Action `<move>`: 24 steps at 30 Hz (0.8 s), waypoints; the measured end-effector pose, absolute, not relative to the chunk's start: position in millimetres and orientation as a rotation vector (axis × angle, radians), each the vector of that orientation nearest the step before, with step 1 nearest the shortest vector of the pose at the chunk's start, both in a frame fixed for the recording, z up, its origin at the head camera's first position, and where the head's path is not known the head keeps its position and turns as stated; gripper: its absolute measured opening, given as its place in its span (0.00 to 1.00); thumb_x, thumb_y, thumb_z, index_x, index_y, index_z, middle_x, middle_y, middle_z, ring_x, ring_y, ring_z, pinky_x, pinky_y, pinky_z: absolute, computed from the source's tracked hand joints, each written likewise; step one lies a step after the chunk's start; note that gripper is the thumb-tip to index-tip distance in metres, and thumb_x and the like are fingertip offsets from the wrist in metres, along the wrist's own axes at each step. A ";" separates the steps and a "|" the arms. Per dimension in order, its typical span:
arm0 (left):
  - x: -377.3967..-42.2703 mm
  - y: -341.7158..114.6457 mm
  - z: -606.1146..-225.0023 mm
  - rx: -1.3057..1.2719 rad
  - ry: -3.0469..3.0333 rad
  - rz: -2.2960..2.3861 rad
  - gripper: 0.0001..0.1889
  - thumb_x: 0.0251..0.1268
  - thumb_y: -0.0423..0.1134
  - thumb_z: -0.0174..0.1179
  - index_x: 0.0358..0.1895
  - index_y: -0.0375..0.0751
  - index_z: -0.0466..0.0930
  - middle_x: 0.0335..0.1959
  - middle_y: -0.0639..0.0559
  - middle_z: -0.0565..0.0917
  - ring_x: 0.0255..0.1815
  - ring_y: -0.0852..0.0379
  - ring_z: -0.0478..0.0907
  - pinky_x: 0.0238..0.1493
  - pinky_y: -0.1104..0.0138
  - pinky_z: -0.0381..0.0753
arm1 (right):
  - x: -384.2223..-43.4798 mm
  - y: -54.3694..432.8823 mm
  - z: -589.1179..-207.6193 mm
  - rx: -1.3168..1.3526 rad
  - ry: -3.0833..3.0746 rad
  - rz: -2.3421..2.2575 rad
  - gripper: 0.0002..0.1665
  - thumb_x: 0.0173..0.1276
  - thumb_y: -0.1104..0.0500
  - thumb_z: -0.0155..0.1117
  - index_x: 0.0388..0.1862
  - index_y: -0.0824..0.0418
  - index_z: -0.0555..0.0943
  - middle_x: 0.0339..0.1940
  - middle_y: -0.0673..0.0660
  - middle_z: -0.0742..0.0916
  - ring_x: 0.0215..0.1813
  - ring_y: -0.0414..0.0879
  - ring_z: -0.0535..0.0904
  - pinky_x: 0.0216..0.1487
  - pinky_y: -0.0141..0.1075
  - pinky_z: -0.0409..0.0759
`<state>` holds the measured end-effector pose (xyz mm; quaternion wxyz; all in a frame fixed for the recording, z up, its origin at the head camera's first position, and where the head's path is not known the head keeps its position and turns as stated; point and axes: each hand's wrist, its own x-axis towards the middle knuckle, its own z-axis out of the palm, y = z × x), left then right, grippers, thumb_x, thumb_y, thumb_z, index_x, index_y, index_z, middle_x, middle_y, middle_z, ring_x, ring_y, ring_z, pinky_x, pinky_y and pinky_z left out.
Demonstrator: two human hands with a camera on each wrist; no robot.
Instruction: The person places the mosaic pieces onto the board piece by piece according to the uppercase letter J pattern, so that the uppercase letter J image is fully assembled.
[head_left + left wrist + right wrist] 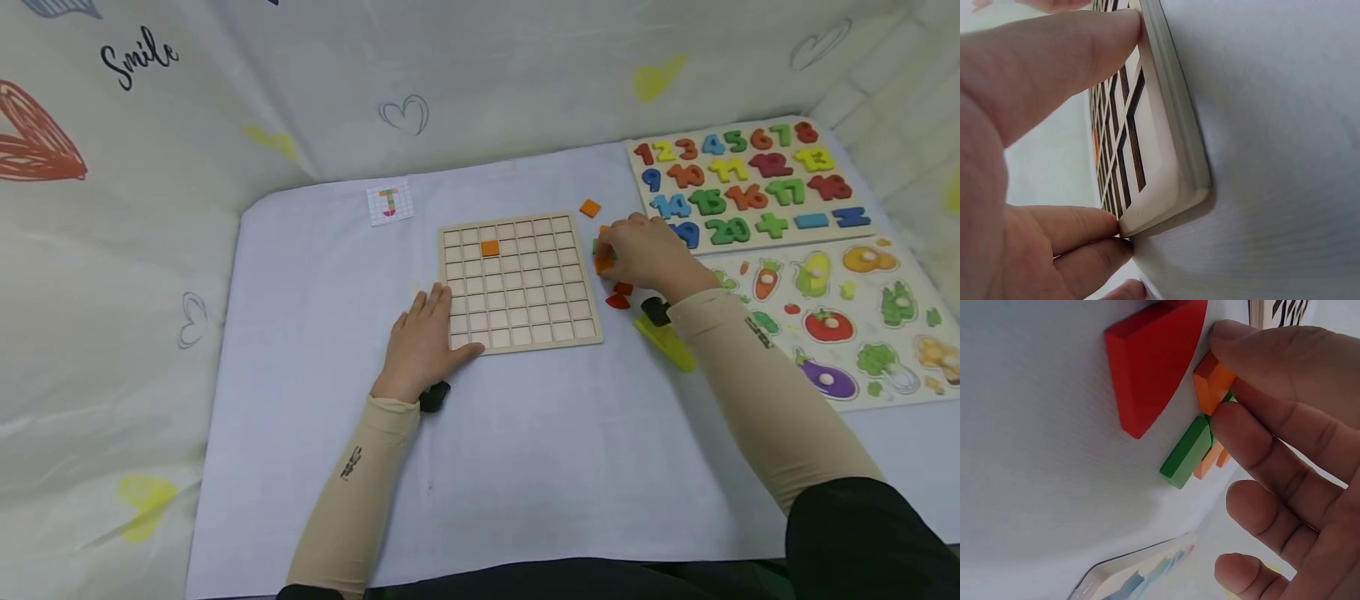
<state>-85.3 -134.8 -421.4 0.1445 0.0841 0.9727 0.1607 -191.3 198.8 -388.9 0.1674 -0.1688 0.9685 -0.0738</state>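
Observation:
A wooden grid board (525, 336) lies on the table with one orange square tile (490, 248) in an upper cell. My left hand (422, 343) rests at its lower left corner, thumb on the near edge and the straight fingers along the left side. In the left wrist view, the thumb (1066, 56) lies over the board's rim (1172, 169). Right of the board, my right hand (647, 257) pinches an orange square block (1212, 384) between thumb and fingers. Close by are a green block (1186, 453) and a red curved-edged block (1154, 365).
A small card (390, 202) with a coloured pattern lies behind the board on the left. A loose orange tile (590, 207) sits near the board's far right corner. To the right are a number puzzle (750, 185), a vegetable puzzle (862, 271) and a yellow-green object (667, 343).

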 end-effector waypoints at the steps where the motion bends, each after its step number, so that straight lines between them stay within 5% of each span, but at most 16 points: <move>1: -85.2 -134.2 -421.2 0.240 2.801 0.465 0.56 0.64 0.65 0.67 0.85 0.39 0.49 0.86 0.41 0.54 0.87 0.38 0.50 0.81 0.39 0.59 | -191.1 199.2 -389.3 -0.482 2.755 -0.210 0.14 0.66 0.58 0.74 0.49 0.60 0.88 0.52 0.63 0.88 0.56 0.61 0.76 0.67 0.66 0.69; 24: -86.8 -133.0 -420.2 0.247 2.795 0.461 0.57 0.64 0.65 0.67 0.85 0.37 0.48 0.86 0.39 0.54 0.87 0.37 0.50 0.80 0.39 0.60 | -195.4 200.8 -391.1 -0.482 2.731 -0.219 0.17 0.66 0.57 0.73 0.52 0.61 0.89 0.53 0.62 0.89 0.51 0.58 0.75 0.55 0.53 0.75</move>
